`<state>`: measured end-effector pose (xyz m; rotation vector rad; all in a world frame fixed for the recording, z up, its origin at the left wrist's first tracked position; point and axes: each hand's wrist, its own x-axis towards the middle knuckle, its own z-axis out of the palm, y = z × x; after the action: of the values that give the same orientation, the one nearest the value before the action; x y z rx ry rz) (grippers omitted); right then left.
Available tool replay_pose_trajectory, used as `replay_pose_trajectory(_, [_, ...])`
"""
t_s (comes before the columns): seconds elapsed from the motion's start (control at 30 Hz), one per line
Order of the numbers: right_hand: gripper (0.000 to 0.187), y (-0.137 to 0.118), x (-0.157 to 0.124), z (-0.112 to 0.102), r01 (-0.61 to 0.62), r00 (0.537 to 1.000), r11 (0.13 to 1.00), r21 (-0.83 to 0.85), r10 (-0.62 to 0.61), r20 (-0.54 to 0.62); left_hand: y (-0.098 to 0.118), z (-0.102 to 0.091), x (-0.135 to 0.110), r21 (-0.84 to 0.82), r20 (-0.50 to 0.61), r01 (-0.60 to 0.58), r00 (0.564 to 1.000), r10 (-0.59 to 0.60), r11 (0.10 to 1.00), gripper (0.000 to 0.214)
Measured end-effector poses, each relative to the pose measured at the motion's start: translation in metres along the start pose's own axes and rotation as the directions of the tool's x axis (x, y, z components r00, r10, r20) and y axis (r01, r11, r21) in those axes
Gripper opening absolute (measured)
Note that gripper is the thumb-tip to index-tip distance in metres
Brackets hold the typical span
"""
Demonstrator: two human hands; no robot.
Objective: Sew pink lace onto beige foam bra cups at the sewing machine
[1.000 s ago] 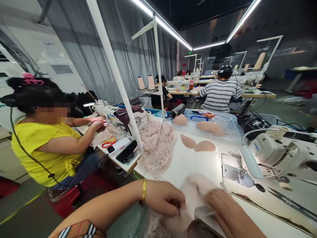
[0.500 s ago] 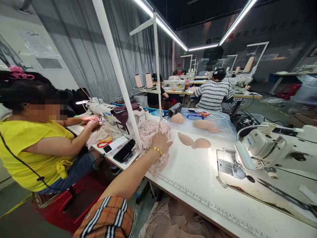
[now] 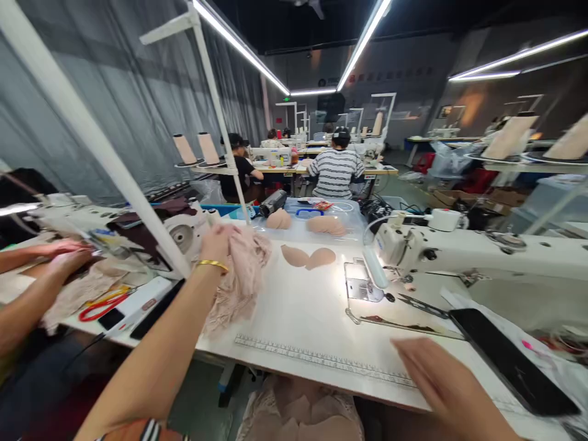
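My left hand (image 3: pixel 215 243), with a gold bangle at the wrist, is on a bunched heap of beige lace fabric (image 3: pixel 241 269) on the left of the white table. Its fingers look closed into the top of the cloth, partly hidden and blurred. My right hand (image 3: pixel 441 380) is over the front right of the table, smeared by motion, fingers stretched out and holding nothing. Two beige bra cup pieces (image 3: pixel 307 258) lie side by side between the heap and the sewing machine (image 3: pixel 413 245). More beige lace pieces (image 3: pixel 298 410) hang below the table edge.
Thread snips (image 3: pixel 422 305) and a black phone (image 3: pixel 509 361) lie by the machine. A measuring tape strip (image 3: pixel 321 356) runs along the front edge. Stacked cups (image 3: pixel 325 225) sit on a plastic lid behind. A white pole (image 3: pixel 101 147) and a co-worker's hands (image 3: pixel 68 254) are on the left.
The view has swung right. My right hand has come into view. My left hand, spread over the lace heap before, now appears closed in it, and the cloth looks drawn up.
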<state>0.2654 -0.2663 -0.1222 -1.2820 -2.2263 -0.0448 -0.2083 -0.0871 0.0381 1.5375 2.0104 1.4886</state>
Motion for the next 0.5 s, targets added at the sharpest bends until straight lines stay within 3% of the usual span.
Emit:
replay_pose_trajectory(0.07, [0.030,0.031,0.028,-0.010,-0.096,0.995,0.971,-0.221,0.091,-0.034,0.024,-0.009,0.015,-0.150,-0.166,-0.075,0.985,0.050,0.986,0.023])
replay_pose_trajectory(0.13, [0.032,0.060,0.050,-0.012,-0.178,0.984,0.939,-0.296,0.168,-0.058,0.050,-0.016,0.019,-0.397,-0.429,-0.327,0.892,0.141,0.858,0.012])
replay_pose_trajectory(0.17, [0.031,0.072,0.058,-0.011,-0.197,0.980,0.927,-0.318,0.190,-0.054,0.063,-0.018,0.016,-0.442,-0.464,-0.409,0.866,0.187,0.798,0.019])
replay_pose_trajectory(0.2, [0.029,0.080,0.063,-0.009,-0.204,0.979,0.923,-0.326,0.201,-0.045,0.073,-0.017,0.008,-0.465,-0.437,-0.444,0.867,0.238,0.766,0.027])
replay_pose_trajectory(0.23, [0.028,0.084,0.066,-0.006,-0.205,0.978,0.923,-0.327,0.205,-0.035,0.081,-0.015,-0.003,-0.474,-0.347,-0.430,0.893,0.286,0.768,0.031])
replay_pose_trajectory(0.27, [0.027,0.085,0.067,-0.003,-0.202,0.979,0.925,-0.321,0.205,-0.026,0.085,-0.009,-0.017,-0.468,-0.175,-0.375,0.927,0.332,0.800,0.031])
replay_pose_trajectory(0.3, [0.028,0.082,0.066,-0.001,-0.201,0.979,0.930,-0.309,0.204,-0.022,0.085,-0.001,-0.034,-0.441,0.008,-0.315,0.935,0.355,0.840,0.025])
replay_pose_trajectory(0.33, [0.028,0.077,0.064,0.001,-0.202,0.979,0.935,-0.293,0.205,-0.021,0.082,0.009,-0.053,-0.407,0.221,-0.235,0.913,0.344,0.883,0.020])
replay_pose_trajectory(0.4, [0.029,0.058,0.059,0.004,-0.211,0.977,0.946,-0.245,0.213,-0.019,0.068,0.034,-0.091,-0.340,0.530,-0.050,0.815,0.235,0.939,0.026])
replay_pose_trajectory(0.43, [0.030,0.045,0.056,0.004,-0.214,0.976,0.957,-0.198,0.218,-0.001,0.059,0.047,-0.108,-0.303,0.664,0.036,0.724,0.184,0.952,0.034])
replay_pose_trajectory(0.5, [0.027,0.016,0.055,0.003,-0.221,0.972,0.975,-0.022,0.222,0.077,0.041,0.069,-0.138,-0.263,0.817,0.191,0.566,0.113,0.946,0.044])
